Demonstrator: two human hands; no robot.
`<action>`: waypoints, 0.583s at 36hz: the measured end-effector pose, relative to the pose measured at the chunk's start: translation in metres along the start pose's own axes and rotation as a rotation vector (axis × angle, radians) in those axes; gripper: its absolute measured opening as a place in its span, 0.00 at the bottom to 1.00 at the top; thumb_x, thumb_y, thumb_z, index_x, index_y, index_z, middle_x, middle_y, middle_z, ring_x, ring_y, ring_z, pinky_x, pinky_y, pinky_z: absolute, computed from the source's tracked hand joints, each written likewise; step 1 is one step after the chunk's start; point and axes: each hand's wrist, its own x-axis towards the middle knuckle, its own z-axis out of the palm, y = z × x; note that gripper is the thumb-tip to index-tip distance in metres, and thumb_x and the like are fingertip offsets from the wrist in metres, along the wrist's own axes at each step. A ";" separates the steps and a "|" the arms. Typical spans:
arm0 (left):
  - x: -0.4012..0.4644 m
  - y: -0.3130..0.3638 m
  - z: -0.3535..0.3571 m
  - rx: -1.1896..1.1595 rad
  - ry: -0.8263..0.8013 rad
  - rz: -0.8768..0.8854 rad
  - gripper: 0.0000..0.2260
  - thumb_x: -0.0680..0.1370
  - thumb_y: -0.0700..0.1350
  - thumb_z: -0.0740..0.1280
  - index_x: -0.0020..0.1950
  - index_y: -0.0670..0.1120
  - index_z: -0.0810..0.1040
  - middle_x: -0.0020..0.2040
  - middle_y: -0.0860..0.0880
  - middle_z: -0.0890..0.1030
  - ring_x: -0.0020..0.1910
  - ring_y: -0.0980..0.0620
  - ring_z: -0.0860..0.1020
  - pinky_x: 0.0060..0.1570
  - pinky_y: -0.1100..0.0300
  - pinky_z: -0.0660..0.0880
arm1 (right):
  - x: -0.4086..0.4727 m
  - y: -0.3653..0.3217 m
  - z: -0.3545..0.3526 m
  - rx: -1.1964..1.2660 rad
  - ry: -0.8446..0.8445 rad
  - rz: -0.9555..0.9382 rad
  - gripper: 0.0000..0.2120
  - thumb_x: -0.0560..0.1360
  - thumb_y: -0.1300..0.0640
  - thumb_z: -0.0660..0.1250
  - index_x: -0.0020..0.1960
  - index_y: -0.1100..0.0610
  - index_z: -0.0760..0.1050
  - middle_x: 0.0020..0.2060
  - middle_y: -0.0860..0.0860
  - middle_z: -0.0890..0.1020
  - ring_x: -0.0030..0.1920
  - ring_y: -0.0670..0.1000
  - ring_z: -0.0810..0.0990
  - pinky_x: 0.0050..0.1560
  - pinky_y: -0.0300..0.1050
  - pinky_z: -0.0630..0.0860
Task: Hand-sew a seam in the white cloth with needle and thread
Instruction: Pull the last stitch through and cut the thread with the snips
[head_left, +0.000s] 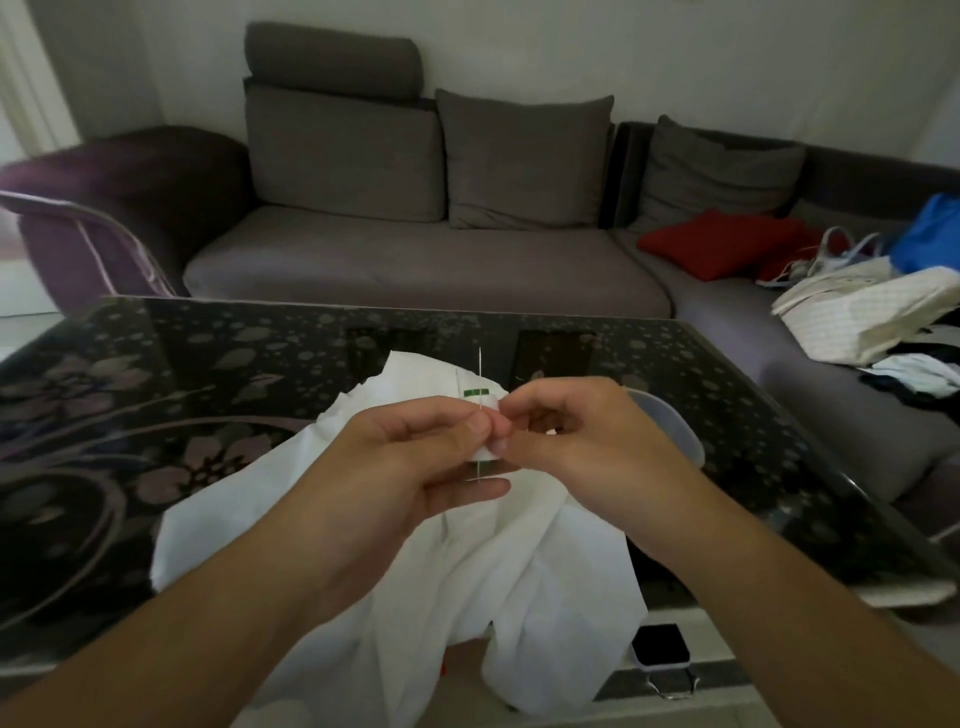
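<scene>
The white cloth (519, 561) lies crumpled on the dark floral table (156, 415) and hangs over its near edge. Above it my left hand (415, 457) pinches a thin needle (480, 369), which stands upright and pokes up past my fingers. A fold of white cloth with a short green mark (476, 392) is held between both hands. My right hand (576, 431) pinches that fold and something thin beside the needle; a faint green thread (476, 470) runs down below my fingertips.
A grey sofa (415, 260) runs along the table's far edge, with a red cushion (722, 249), bags and clothes (867, 312) piled at the right. A pale lid-like object (670, 426) lies behind my right hand. A small black box (661, 646) sits below the table's edge.
</scene>
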 end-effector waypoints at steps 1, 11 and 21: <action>-0.003 0.002 -0.002 0.008 0.008 0.001 0.10 0.83 0.40 0.65 0.55 0.39 0.86 0.55 0.43 0.87 0.56 0.45 0.86 0.56 0.53 0.84 | -0.002 -0.002 0.001 -0.015 -0.002 -0.001 0.08 0.76 0.55 0.75 0.54 0.46 0.85 0.45 0.43 0.85 0.49 0.44 0.83 0.53 0.42 0.81; -0.034 0.017 -0.023 0.196 0.094 0.072 0.08 0.80 0.44 0.69 0.53 0.45 0.88 0.51 0.48 0.88 0.52 0.47 0.87 0.58 0.47 0.83 | -0.025 -0.038 0.027 0.211 0.133 -0.205 0.07 0.78 0.58 0.72 0.49 0.46 0.85 0.44 0.44 0.86 0.49 0.44 0.85 0.52 0.43 0.80; -0.054 0.020 -0.033 0.297 0.099 0.168 0.10 0.81 0.41 0.69 0.55 0.52 0.88 0.51 0.51 0.88 0.50 0.50 0.87 0.52 0.55 0.85 | -0.029 -0.051 0.044 0.440 0.234 -0.178 0.07 0.82 0.59 0.65 0.50 0.53 0.81 0.41 0.49 0.86 0.45 0.48 0.85 0.47 0.49 0.80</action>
